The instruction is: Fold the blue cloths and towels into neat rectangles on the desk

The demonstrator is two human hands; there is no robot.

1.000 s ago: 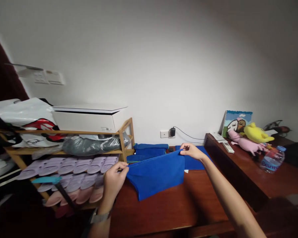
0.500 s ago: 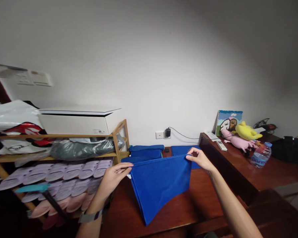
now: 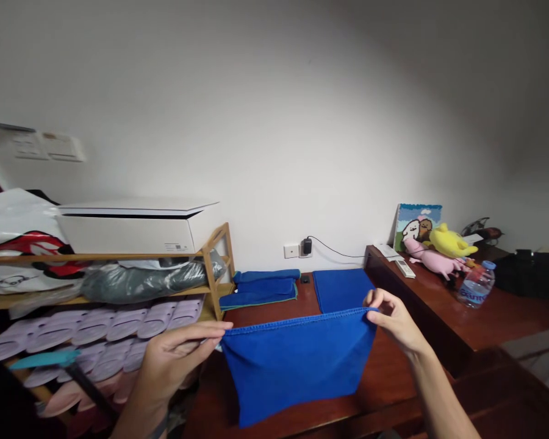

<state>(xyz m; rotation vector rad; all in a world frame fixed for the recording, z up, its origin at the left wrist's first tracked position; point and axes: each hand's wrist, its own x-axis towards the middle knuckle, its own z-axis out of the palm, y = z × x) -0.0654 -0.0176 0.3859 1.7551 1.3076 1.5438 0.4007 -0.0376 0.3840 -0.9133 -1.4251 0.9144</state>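
A blue cloth [image 3: 297, 366] with a stitched edge hangs stretched between my two hands over the brown wooden table [image 3: 388, 372]. My left hand [image 3: 178, 353] pinches its upper left corner between thumb and fingers, where a bit of white label shows. At the upper right corner, my right hand [image 3: 393, 317] pinches the cloth in the same way. The cloth's lower edge hangs just over the table; whether it touches I cannot tell. Behind it lie several blue cloths with green edging [image 3: 265, 289], loosely folded, and a flat folded blue cloth [image 3: 343, 286] to their right.
On the left stands a wooden rack [image 3: 210, 268] with purple slippers [image 3: 128, 323] and a white box [image 3: 128, 231]. The raised surface at right bears a water bottle [image 3: 478, 285], plush toys [image 3: 439, 259] and a remote [image 3: 405, 269]. A black charger [image 3: 307, 246] is plugged into the wall.
Both hands have come lower and nearer, and spread farther apart. The held cloth is pulled wider and uncovers more of the cloths behind it.
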